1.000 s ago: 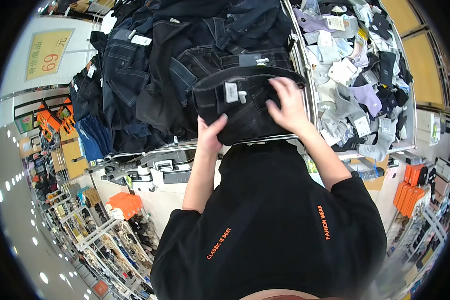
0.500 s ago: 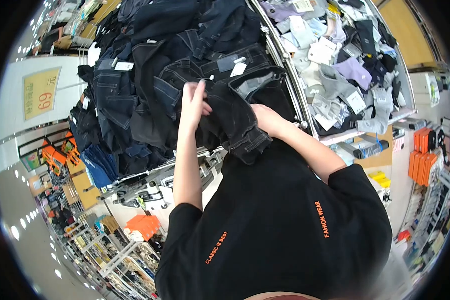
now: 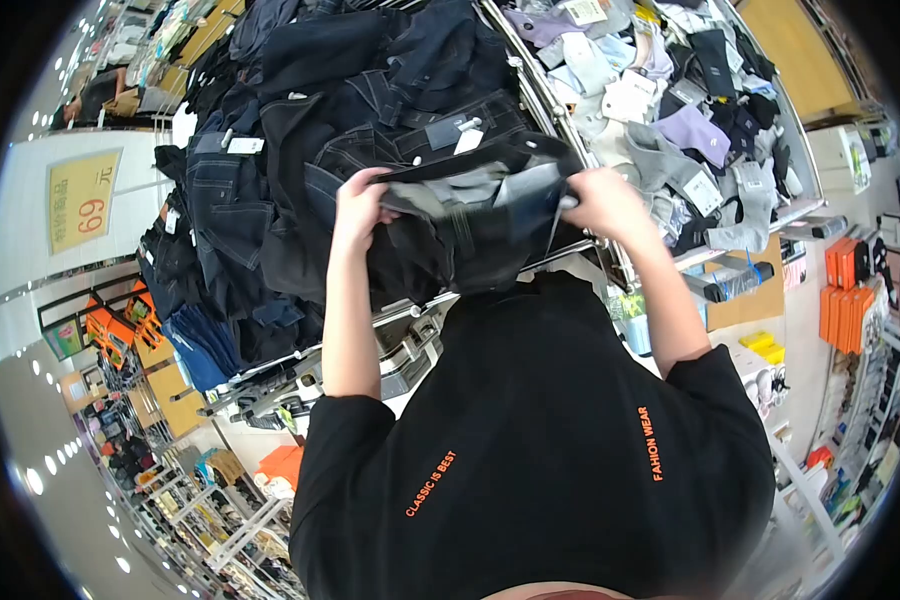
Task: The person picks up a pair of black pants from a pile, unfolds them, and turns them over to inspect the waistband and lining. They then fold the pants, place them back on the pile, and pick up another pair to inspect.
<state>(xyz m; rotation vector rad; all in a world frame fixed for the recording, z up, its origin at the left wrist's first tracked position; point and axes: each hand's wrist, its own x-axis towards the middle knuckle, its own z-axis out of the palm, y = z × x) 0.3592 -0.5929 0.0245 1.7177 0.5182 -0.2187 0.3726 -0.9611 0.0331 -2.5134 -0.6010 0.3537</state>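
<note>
Both grips shut on dark jeans [image 3: 470, 235], left hand [image 3: 355, 205] and right hand [image 3: 602, 200] stretching the waistband open above the worktop [image 3: 570, 140] heaped with denim [image 3: 300, 150].

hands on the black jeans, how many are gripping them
2. The left hand grips one end of the waistband of the black jeans, and the right hand grips the other end, holding it stretched open above the pile.

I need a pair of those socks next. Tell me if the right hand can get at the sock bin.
Probably yes: the right hand sits just beside the sock bin, nothing between, but it is clamped on the dark jeans.
</note>
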